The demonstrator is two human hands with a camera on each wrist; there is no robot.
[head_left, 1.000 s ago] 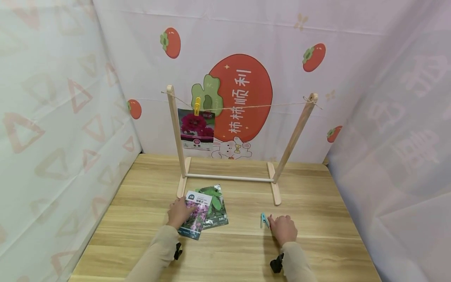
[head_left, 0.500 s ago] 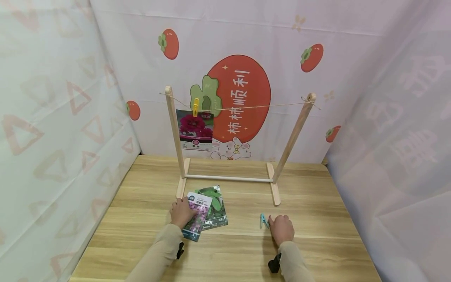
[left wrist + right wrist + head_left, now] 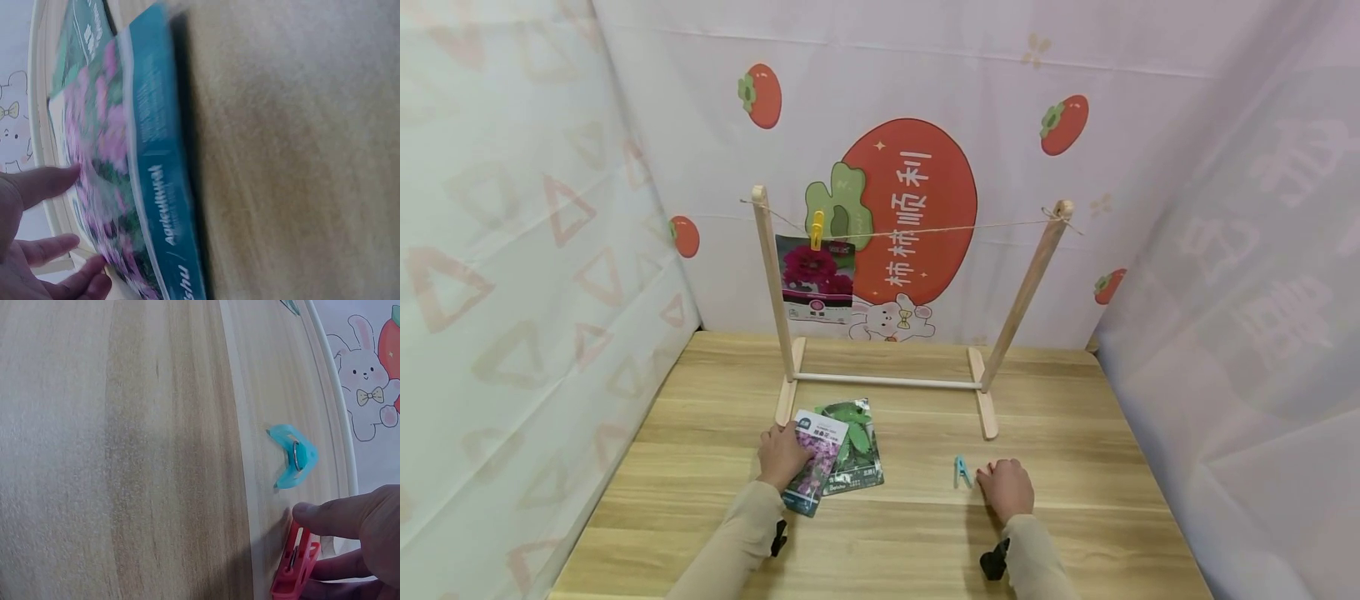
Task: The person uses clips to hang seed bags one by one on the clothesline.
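Observation:
My left hand [image 3: 781,457] holds the left edge of a seed packet [image 3: 822,458] printed with pink-purple flowers. In the left wrist view its thumb [image 3: 53,181] lies against the printed front and the other fingers are at the edge. This packet overlaps a green seed packet [image 3: 861,454] on the table. On the right, my right hand [image 3: 1006,490] pinches a red clothespin [image 3: 295,562] between thumb and fingers, mostly hidden by the hand in the head view. Just left of that hand lies a light-blue clothespin [image 3: 961,472].
Behind the packets stands a wooden frame [image 3: 1026,292] with two posts, a low white crossbar [image 3: 887,381] and a string [image 3: 925,230]. A yellow clothespin [image 3: 817,229] holds a magenta-flower seed packet [image 3: 817,279] on the string's left part. Printed cloth walls surround the wooden table [image 3: 895,550].
The left hand and its flower packet have shifted slightly left and toward the body. The right hand has moved a little right, widening its gap from the blue clothespin.

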